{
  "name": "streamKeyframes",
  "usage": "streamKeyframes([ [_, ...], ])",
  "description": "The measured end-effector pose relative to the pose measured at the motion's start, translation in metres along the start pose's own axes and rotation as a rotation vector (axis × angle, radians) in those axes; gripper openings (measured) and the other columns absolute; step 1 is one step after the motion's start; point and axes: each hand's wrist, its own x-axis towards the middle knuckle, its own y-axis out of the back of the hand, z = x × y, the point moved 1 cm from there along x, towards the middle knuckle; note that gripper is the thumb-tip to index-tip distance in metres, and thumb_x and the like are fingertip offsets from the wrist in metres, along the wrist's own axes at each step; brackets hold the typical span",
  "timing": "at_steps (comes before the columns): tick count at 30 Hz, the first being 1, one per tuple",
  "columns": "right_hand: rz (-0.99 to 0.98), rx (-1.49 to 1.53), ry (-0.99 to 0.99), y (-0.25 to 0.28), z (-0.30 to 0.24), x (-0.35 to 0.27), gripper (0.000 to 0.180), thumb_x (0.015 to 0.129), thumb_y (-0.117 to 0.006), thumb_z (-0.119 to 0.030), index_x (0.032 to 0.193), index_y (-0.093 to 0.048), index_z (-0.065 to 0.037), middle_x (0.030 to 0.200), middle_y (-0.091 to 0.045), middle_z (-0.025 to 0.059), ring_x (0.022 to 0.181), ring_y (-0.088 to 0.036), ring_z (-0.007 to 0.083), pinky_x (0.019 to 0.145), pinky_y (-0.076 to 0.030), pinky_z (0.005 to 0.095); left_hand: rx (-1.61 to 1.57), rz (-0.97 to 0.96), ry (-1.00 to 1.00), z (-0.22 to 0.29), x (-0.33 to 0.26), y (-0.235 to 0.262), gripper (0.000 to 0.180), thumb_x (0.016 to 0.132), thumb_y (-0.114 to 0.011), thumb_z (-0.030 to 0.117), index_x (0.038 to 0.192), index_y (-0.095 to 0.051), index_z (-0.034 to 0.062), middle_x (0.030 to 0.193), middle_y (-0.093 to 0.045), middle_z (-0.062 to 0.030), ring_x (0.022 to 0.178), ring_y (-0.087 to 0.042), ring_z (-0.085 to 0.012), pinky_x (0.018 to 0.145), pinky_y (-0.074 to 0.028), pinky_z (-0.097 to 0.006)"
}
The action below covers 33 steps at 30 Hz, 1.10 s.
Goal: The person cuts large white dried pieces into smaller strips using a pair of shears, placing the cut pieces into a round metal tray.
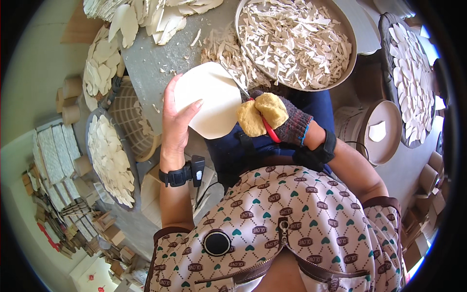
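Observation:
My left hand grips a flat cream-white sheet with rounded corners, thumb on top and fingers behind it. My right hand, in a dark knitted glove, is closed on scissors with red handles. Lumps of yellow foam are wrapped around these handles. The narrow metal blades reach up to the sheet's upper right edge; whether they are apart cannot be made out. Just beyond, a heap of cream offcuts lies on the grey table.
A large round pan full of cream strips stands at the far right of the table. Stacked cream sheets lie at the far left. Trays of similar pieces stand left and right. Below the table edge is a woven basket; a drum stands at right.

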Motion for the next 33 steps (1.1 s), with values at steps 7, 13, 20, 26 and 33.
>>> streamKeyframes([
  [7,-0.145,-0.114,-0.147,-0.005,0.003,-0.016,0.023,0.087,-0.056,-0.013,0.106,-0.054,0.001,0.106,-0.059,0.0106,0.096,-0.059,0.0187,0.087,-0.048,0.0306,-0.061,-0.055,0.101,0.000,-0.006,0.014,0.068,0.072,-0.064,0.004,0.132,-0.031,0.0037,0.123,-0.043,-0.0107,0.113,-0.044,-0.0190,0.095,-0.038,-0.031],
  [13,-0.102,0.092,-0.188,-0.008,-0.002,-0.018,0.024,0.087,-0.056,-0.012,0.106,-0.054,0.001,0.107,-0.059,0.0117,0.097,-0.059,0.0199,0.089,-0.048,0.0324,-0.052,-0.040,0.050,0.007,-0.011,0.015,0.067,0.072,-0.064,0.004,0.132,-0.032,0.0026,0.124,-0.043,-0.0107,0.114,-0.044,-0.0193,0.096,-0.038,-0.031],
  [20,-0.177,0.187,-0.087,0.014,-0.005,-0.002,0.019,0.088,-0.054,-0.012,0.101,-0.056,0.001,0.100,-0.061,0.0101,0.093,-0.059,0.0168,0.083,-0.048,0.0303,0.117,-0.149,-0.029,0.016,0.006,0.003,0.067,0.072,-0.064,0.004,0.131,-0.033,0.0010,0.125,-0.042,-0.0103,0.116,-0.041,-0.0170,0.095,-0.037,-0.029],
  [26,-0.165,-0.097,-0.162,0.010,-0.050,-0.006,0.023,0.081,-0.060,-0.024,0.082,-0.062,-0.001,0.078,-0.063,0.0102,0.073,-0.058,0.0171,0.066,-0.047,0.0300,0.152,-0.268,0.059,0.037,0.002,0.023,0.075,0.062,-0.066,0.008,0.130,-0.036,-0.0008,0.122,-0.046,-0.0097,0.113,-0.045,-0.0194,0.098,-0.034,-0.031],
  [33,-0.146,0.416,-0.198,0.013,-0.013,-0.018,0.039,0.091,-0.041,-0.035,0.078,-0.060,-0.004,0.068,-0.059,0.0089,0.065,-0.058,0.0168,0.059,-0.046,0.0298,0.024,-0.417,0.147,0.058,-0.009,0.012,0.080,0.061,-0.069,-0.001,0.133,-0.034,0.0019,0.113,-0.053,-0.0087,0.105,-0.051,-0.0183,0.092,-0.039,-0.030],
])
